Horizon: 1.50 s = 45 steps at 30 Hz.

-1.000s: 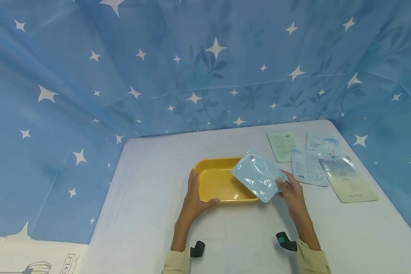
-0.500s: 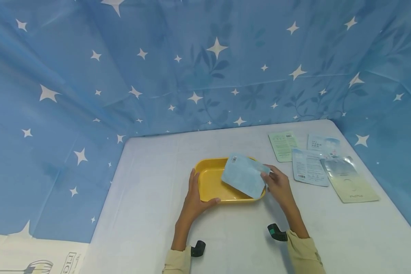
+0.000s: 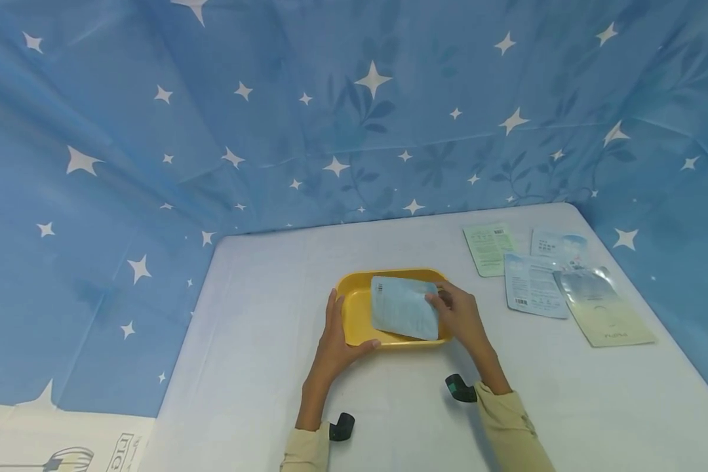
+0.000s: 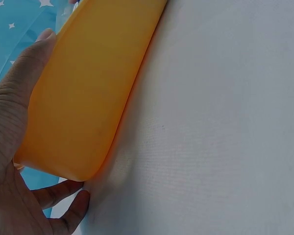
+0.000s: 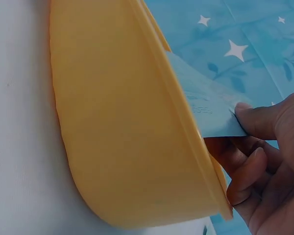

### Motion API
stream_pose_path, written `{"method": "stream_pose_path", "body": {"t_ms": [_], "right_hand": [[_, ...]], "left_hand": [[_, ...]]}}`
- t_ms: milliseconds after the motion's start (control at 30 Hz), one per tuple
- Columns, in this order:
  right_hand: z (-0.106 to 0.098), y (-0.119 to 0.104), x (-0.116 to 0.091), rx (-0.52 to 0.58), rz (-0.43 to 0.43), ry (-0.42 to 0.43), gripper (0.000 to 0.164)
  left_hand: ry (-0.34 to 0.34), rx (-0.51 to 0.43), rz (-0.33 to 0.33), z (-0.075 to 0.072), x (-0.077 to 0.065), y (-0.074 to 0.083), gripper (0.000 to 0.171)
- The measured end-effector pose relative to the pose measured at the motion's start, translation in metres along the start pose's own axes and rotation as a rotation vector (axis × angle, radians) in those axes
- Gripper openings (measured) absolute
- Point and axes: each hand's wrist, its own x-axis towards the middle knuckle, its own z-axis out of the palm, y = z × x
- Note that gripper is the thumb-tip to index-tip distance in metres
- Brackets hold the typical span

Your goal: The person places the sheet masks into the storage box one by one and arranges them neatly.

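While four packets (image 3: 533,286) nearby, one pouch (image 3: 402,309) in right hand (image 3: 461,318).

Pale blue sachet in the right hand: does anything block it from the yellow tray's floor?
Nothing visible: the right hand holds the pale blue sachet over the yellow tray. What lies directly beneath is hidden.

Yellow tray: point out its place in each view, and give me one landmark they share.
Head: the yellow tray is a little right of and below centre, between the left hand and right hand.
Left wrist: upper left, cut off by the top edge.
Right wrist: left of and through the centre, from the top edge nearly to the bottom.
Shared landmark: the blue star-patterned cloth.
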Motion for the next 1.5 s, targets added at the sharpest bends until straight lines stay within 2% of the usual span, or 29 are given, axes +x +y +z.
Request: {"method": "stream_pose_path", "body": {"t_ms": [367, 700, 967, 1267, 1500], "right_hand": [[0.013, -0.006, 0.003, -0.13, -0.011, -0.04, 0.034], [0.024, -0.006, 0.004, -0.331, 0.007, -0.037, 0.039], [0.031, -0.006, 0.005, -0.401, 0.003, 0.01, 0.038], [0.037, -0.008, 0.007, -0.496, 0.037, -0.028, 0.042], [0.04, -0.007, 0.008, -0.491, -0.006, -0.037, 0.038]], "left_hand": [[-0.001, 0.005, 0.014, -0.001, 0.0, 0.001, 0.121], [-0.005, -0.004, 0.004, 0.0, 0.0, 0.001, 0.121], [-0.01, 0.006, -0.02, 0.0, 0.001, 0.001, 0.121], [-0.015, 0.002, -0.033, -0.001, 0.001, 0.002, 0.122], [-0.008, 0.006, -0.014, 0.0, 0.003, 0.0, 0.123]]}}
